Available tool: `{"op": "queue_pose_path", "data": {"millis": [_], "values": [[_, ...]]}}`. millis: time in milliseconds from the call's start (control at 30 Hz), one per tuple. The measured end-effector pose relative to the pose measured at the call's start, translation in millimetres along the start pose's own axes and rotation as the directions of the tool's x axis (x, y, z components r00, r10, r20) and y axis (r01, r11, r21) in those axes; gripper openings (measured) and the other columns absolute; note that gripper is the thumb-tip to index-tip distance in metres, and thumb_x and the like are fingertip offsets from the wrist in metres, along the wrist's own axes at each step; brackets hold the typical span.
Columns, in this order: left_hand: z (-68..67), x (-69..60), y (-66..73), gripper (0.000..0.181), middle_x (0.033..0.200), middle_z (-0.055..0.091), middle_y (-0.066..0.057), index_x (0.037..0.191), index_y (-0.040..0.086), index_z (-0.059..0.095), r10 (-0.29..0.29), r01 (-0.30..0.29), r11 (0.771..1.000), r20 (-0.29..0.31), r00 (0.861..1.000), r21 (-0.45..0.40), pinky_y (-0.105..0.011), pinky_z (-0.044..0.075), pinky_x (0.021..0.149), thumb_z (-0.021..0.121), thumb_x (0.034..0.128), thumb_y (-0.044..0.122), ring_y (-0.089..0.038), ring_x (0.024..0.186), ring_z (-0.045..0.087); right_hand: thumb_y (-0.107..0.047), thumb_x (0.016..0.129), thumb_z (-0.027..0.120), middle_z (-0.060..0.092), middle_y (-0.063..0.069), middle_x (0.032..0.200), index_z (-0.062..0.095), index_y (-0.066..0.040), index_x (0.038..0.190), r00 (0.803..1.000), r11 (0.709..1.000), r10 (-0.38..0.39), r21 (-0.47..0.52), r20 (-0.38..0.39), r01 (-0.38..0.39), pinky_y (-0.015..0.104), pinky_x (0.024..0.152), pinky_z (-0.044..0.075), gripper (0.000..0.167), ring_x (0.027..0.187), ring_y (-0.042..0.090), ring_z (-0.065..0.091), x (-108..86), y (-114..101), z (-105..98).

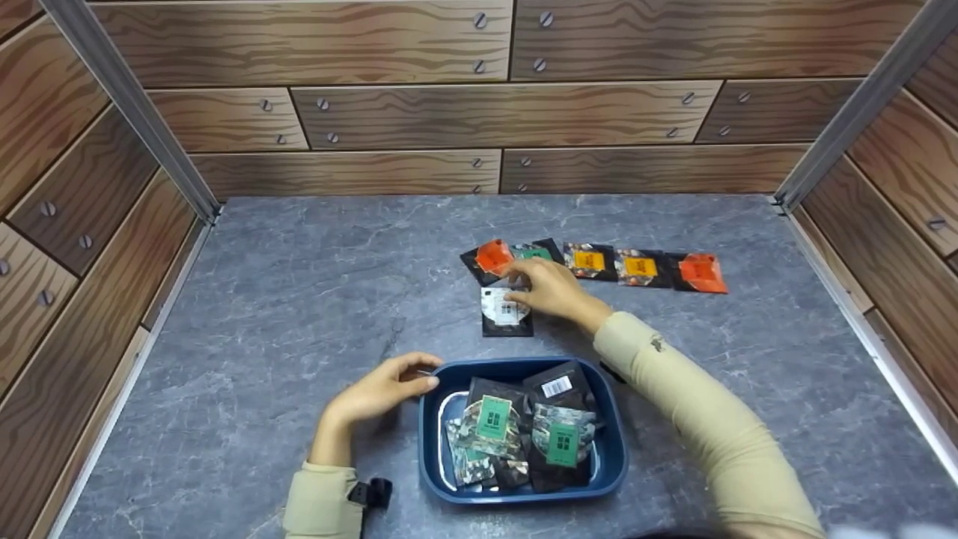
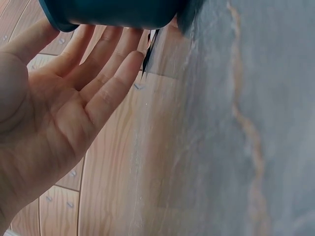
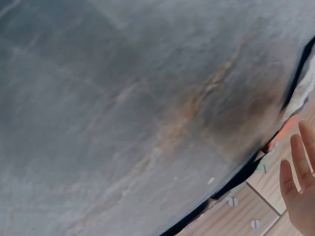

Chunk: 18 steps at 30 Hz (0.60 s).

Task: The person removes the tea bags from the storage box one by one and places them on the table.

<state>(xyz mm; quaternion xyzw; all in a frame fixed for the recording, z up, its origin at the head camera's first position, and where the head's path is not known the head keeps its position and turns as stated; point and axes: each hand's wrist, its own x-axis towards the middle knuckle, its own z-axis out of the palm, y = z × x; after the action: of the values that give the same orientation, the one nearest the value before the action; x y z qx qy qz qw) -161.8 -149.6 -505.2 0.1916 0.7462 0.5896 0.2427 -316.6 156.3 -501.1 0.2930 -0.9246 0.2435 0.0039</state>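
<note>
My right hand (image 1: pixel 550 288) is over a white and black sachet (image 1: pixel 507 320) lying flat on the table, with the thumb at its upper part. In the right wrist view the fingers (image 3: pixel 299 155) look straight and apart, with nothing seen between them. My left hand (image 1: pixel 382 391) rests at the upper left corner of a blue plastic tub (image 1: pixel 427 449). From the left wrist, the thumb touches the tub's rim and the fairly straight fingers (image 2: pixel 110 93) lie along its side. Inside the tub are several sachets with green labels, among them one (image 1: pixel 492 419) on top, and one barcode-side-up sachet (image 1: pixel 557 385).
Beyond my right hand runs a row of sachets: an orange one (image 1: pixel 492 256), a partly covered green one (image 1: pixel 542 249), two yellow-labelled ones (image 1: pixel 589 260) and another orange one (image 1: pixel 700 272). Wood-patterned walls (image 1: pixel 404 116) enclose the grey marbled table (image 1: pixel 299 299) at the back and sides.
</note>
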Motion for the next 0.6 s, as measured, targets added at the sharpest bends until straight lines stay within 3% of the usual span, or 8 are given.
{"op": "queue_pose_path", "data": {"millis": [400,600], "values": [[0.7,0.8,2.9,0.037,0.123,0.062,-0.020,0.129,-0.004,0.056,0.006,-0.005,1.000,-0.043,0.999,0.022,-0.037,0.055,0.089,0.063,0.0971,0.013,-0.033,0.110,0.062,-0.022,0.088,0.077,0.070,0.005,0.107,0.071,-0.008,0.111,0.993,0.991,-0.102,0.085,-0.063,0.108,0.044,0.085,0.054,0.027,0.097,0.029,0.065,-26.9,-20,-25],[1.5,0.7,2.9,0.036,0.124,0.063,-0.020,0.129,-0.004,0.058,0.019,-0.018,1.000,-0.049,0.999,0.024,-0.036,0.054,0.091,0.063,0.0968,0.012,-0.034,0.111,0.062,-0.015,0.085,0.079,0.070,0.005,0.105,0.071,-0.007,0.108,0.974,0.970,-0.215,0.101,-0.076,0.222,0.046,0.082,0.055,0.026,0.093,0.026,0.064,-51.6,-35,-34]]}}
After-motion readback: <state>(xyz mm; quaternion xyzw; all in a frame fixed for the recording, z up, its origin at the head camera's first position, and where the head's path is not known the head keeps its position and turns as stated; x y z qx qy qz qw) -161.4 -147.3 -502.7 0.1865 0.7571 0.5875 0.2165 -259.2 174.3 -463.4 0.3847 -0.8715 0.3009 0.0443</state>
